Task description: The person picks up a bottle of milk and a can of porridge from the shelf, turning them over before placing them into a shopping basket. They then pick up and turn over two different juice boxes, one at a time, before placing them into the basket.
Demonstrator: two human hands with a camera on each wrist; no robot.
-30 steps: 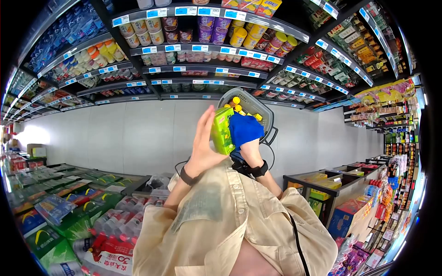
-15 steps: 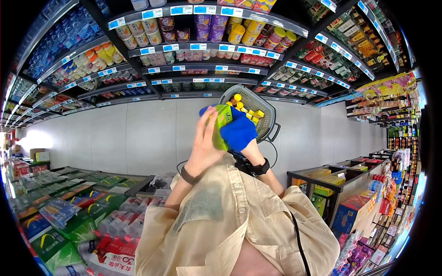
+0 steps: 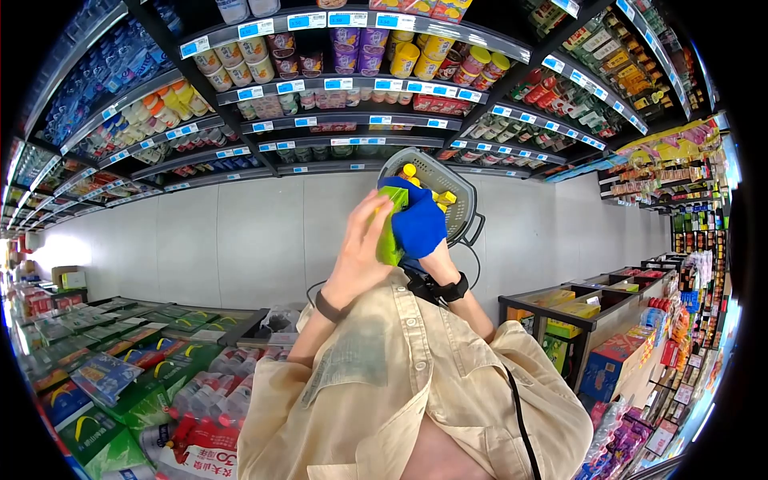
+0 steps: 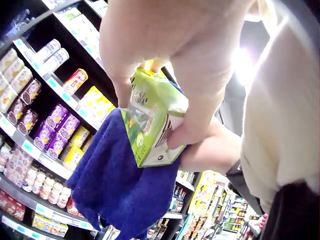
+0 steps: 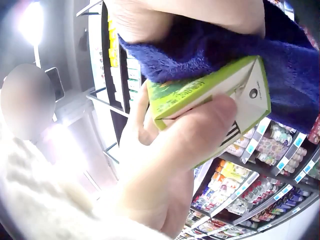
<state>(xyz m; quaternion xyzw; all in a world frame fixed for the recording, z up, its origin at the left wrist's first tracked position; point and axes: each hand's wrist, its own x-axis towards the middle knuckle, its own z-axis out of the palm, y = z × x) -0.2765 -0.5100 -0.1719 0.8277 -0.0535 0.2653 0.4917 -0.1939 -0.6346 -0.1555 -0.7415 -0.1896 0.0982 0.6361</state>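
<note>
My left hand (image 3: 358,260) grips a green drink carton (image 3: 390,244) in front of my chest, its thumb pressed on the carton's white end in the right wrist view. The carton (image 4: 156,117) is tilted, with green sides and dark print. Against one side of it my right hand (image 3: 438,266) holds a fuzzy blue cloth (image 3: 421,226). In the right wrist view the curled fingers of the right hand (image 5: 220,12) lie over the cloth (image 5: 195,57), bunched along the carton's edge. The cloth hangs down below the carton in the left wrist view.
A grey shopping basket (image 3: 462,228) stands on the floor beyond my hands, with several yellow packs (image 3: 445,200) inside. Store shelves (image 3: 352,84) of cans and jars run along the far side. Stacked drink packs (image 3: 200,400) are at near left, a display counter (image 3: 576,320) at right.
The left fingers, straighter a second ago, now bend round the carton. The carton has turned from its broad face to nearly edge-on, and the cloth has shifted over its side.
</note>
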